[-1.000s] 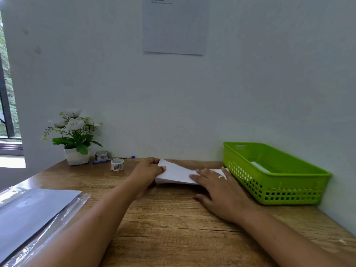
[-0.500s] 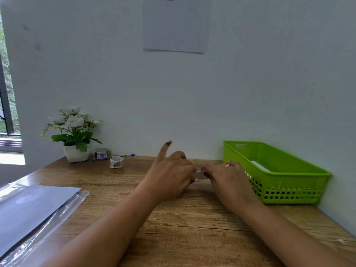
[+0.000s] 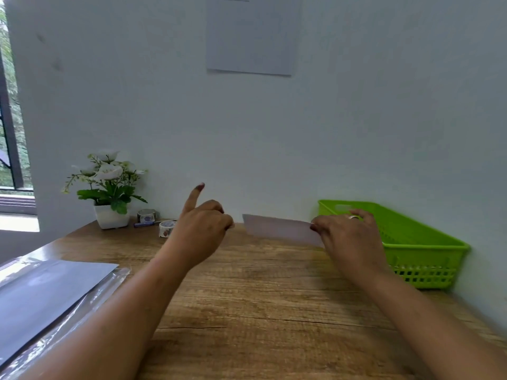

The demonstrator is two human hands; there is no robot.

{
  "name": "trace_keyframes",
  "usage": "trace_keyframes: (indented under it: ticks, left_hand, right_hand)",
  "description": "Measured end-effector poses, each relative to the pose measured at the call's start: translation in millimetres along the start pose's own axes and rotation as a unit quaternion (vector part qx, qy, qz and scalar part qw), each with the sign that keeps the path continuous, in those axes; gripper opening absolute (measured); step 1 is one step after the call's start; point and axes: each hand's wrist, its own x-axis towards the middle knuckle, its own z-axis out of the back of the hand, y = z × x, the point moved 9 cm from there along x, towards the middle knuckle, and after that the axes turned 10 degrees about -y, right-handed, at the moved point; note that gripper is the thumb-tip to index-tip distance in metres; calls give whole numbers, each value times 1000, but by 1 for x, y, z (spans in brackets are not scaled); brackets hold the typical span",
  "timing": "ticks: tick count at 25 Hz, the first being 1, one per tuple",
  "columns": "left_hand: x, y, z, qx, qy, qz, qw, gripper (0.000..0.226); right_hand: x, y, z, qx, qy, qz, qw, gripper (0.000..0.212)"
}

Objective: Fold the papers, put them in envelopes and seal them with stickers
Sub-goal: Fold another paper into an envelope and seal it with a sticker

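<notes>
The right hand (image 3: pixel 348 237) has its grip pinched on the right end of the folded paper (image 3: pixel 279 229), just left of the green basket (image 3: pixel 428 242), seemingly lifted off the bench (image 3: pixel 274 297). Further left of the basket, the left hand (image 3: pixel 203 229) has its grip curled together on nothing visible, index finger raised, just short of the paper's free end. The folding looks about done. The next move calls for an envelope to slip the paper into; none is clearly identifiable.
</notes>
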Motion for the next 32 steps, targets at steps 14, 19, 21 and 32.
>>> trace_keyframes:
  ticks: [14, 19, 21, 32]
  left_hand:
    - [12, -95, 23, -28, -116, -71, 990, 19]
    - [17, -75, 28, 3, -119, -63, 991, 21]
    - [16, -66, 25, 17, -114, -50, 992, 23]
    - [17, -26, 9, -343, -55, 260, 901, 20]
  right_hand:
    - [-5, 47, 14, -2, -49, 100, 994, 17]
    - [4, 36, 18, -29, -50, 122, 991, 12]
    - [7, 18, 18, -49, -44, 96, 993, 16]
    - [7, -24, 0, 391, 92, -268, 876, 63]
